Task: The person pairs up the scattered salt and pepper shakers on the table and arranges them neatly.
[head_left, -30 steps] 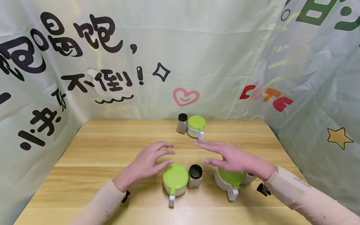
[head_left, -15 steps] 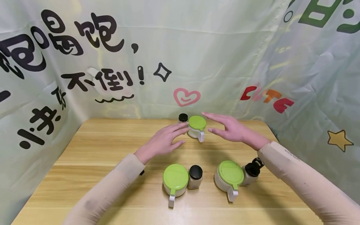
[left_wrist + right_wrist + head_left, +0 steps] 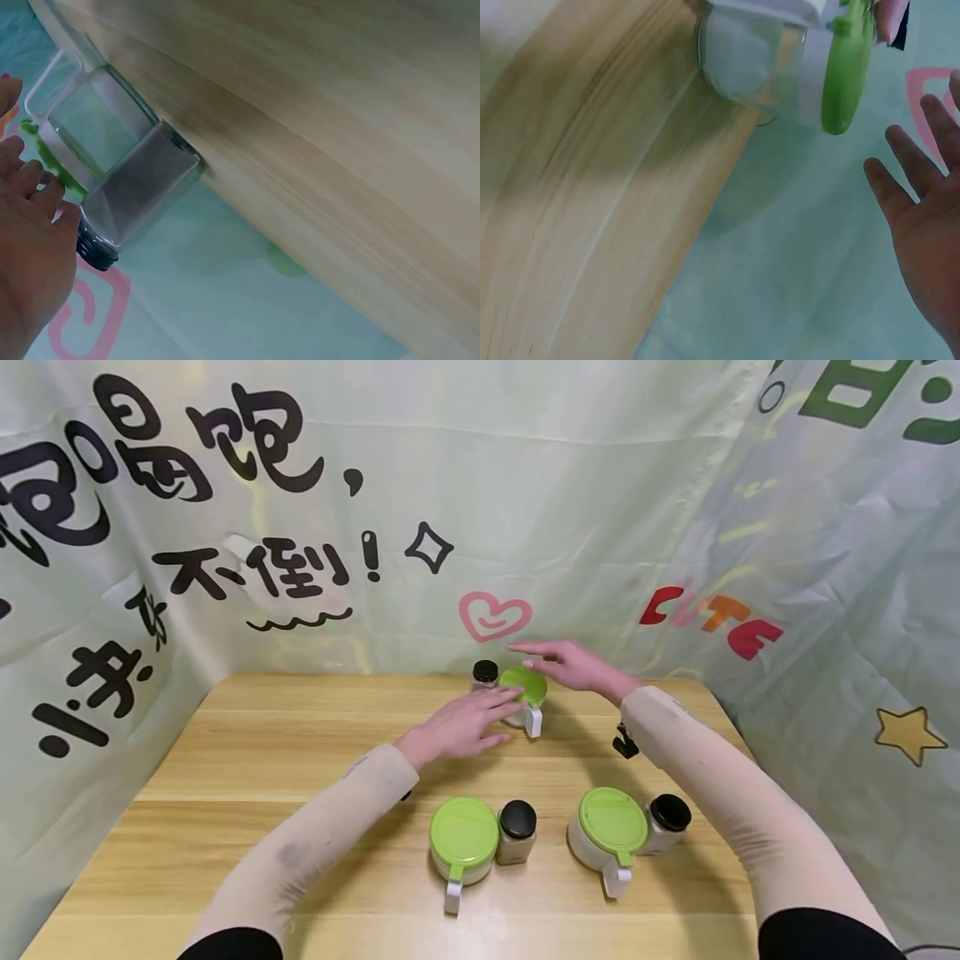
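At the back of the table stands a clear seasoning jar with a green lid (image 3: 535, 683) and a white handle. Beside it on the left is a shaker bottle with a black cap (image 3: 485, 672) and dark contents, its lower part hidden by my left hand. My left hand (image 3: 467, 722) reaches over the front of this pair, fingers extended across the jar's lid in the head view. My right hand (image 3: 573, 665) hovers behind and right of the lid, fingers straight. In the right wrist view the right hand (image 3: 930, 202) is spread apart from the green lid (image 3: 847, 71).
Nearer on the wooden table (image 3: 300, 743) stand a green-lidded jar (image 3: 463, 835) with a black-capped shaker (image 3: 517, 831), and further right another such jar (image 3: 611, 827) and shaker (image 3: 667, 822). A printed cloth (image 3: 600, 510) hangs behind the table's back edge.
Both hands have moved forward from above the near jars to the back pair. In the last half second the right hand has shifted left behind the back jar. The jars have stayed in place.
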Demonstrator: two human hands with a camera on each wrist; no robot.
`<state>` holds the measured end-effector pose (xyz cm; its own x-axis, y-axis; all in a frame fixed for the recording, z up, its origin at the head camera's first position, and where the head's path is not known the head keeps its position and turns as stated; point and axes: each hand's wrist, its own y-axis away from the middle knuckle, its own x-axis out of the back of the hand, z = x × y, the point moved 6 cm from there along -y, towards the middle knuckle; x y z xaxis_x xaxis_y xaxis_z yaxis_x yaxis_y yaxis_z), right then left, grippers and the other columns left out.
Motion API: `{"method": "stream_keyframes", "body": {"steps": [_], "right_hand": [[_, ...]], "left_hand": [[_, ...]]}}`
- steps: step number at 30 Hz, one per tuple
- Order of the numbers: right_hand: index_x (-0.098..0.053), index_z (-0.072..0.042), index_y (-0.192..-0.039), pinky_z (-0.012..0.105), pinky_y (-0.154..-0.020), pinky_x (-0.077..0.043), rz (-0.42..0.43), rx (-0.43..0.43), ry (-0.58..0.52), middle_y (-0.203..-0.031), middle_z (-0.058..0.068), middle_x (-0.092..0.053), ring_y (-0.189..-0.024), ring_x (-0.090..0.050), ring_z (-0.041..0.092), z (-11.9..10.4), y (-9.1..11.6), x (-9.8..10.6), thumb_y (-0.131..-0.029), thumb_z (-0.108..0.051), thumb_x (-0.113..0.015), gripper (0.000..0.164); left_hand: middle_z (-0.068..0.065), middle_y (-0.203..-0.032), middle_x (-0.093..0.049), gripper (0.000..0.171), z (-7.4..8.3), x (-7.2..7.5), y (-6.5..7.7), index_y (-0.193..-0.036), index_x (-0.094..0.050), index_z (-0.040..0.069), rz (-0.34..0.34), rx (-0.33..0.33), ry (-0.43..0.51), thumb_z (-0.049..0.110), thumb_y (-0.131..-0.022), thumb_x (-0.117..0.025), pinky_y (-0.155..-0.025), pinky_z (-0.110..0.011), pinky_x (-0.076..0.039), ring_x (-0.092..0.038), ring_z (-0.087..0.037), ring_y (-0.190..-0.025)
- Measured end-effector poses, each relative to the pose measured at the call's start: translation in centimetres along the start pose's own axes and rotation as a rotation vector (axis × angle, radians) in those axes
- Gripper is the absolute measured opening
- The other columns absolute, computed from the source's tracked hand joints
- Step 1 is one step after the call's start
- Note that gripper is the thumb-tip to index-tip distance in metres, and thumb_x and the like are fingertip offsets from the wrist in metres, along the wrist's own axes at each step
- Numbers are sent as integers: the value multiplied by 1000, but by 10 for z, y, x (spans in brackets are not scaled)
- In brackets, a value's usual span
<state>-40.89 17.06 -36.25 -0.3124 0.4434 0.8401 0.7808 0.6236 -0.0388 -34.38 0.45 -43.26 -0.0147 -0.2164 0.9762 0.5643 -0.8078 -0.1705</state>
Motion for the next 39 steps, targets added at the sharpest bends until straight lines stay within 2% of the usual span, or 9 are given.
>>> {"method": "stream_keyframes", "body": {"steps": [6,12,18,22,25,28,31,34,39], "right_hand": [[-56,-18,-151,58,-121,-35,-49,2,-44,-159,11,-48,-146,-44,38,14,-19,-9,-110,-23,-55,42],[-61,-17,-147,52,-123,-34,-125,34,-76,-159,2,-49,-151,-37,32,13,-33,-21,-109,-19,-56,38],[-63,-17,-144,51,-123,-35,-152,47,-95,-156,4,-52,-150,-39,32,7,-41,-28,-108,-13,-58,37],[-64,-15,-143,52,-123,-34,-135,62,-85,-152,6,-56,-148,-43,33,6,-44,-29,-107,-12,-59,37],[-64,-17,-143,50,-120,-39,-121,48,-85,-150,6,-58,-146,-46,33,7,-46,-30,-107,-15,-60,37],[-65,-19,-142,43,-107,-51,-104,38,-91,-147,9,-59,-141,-52,31,7,-47,-31,-106,-18,-62,36],[-67,-17,-139,37,-96,-54,-74,47,-96,-143,12,-62,-135,-58,30,6,-50,-32,-105,-17,-65,35],[-70,-15,-135,39,-101,-55,-42,62,-99,-138,9,-66,-133,-60,29,5,-53,-33,-103,-15,-68,32],[-74,-11,-129,46,-113,-48,-6,65,-115,-136,3,-68,-134,-59,27,3,-56,-37,-101,-13,-70,29]], "left_hand": [[-1,-173,-20,66,2,-6,-5,-164,-34,16,-60,10,-28,39,-107,-58,-130,-45,-13,-18,-24,-159],[-1,-171,-26,68,4,-4,-4,-163,-34,15,-62,4,-27,38,-106,-61,-130,-46,-16,-23,-27,-158],[-1,-170,-29,66,4,-2,-1,-163,-36,15,-67,0,-40,39,-106,-60,-129,-44,-20,-25,-25,-157],[-2,-170,-30,66,5,-1,2,-162,-37,14,-65,-12,-26,38,-105,-61,-129,-44,-20,-26,-25,-157],[-1,-170,-29,67,5,0,6,-162,-37,14,-66,-12,-29,38,-105,-61,-129,-45,-21,-26,-25,-157],[0,-170,-30,66,5,3,10,-162,-38,15,-61,-9,-37,39,-105,-61,-129,-46,-23,-26,-25,-157],[-1,-168,-34,63,4,7,14,-160,-42,15,-42,-14,-39,38,-105,-62,-128,-48,-25,-29,-26,-156],[-3,-165,-39,61,3,9,18,-158,-46,15,-23,-22,-43,38,-104,-63,-127,-49,-27,-32,-27,-155],[-4,-160,-45,58,1,9,23,-156,-50,18,-6,-20,-66,40,-104,-63,-126,-45,-30,-36,-27,-151]]}}
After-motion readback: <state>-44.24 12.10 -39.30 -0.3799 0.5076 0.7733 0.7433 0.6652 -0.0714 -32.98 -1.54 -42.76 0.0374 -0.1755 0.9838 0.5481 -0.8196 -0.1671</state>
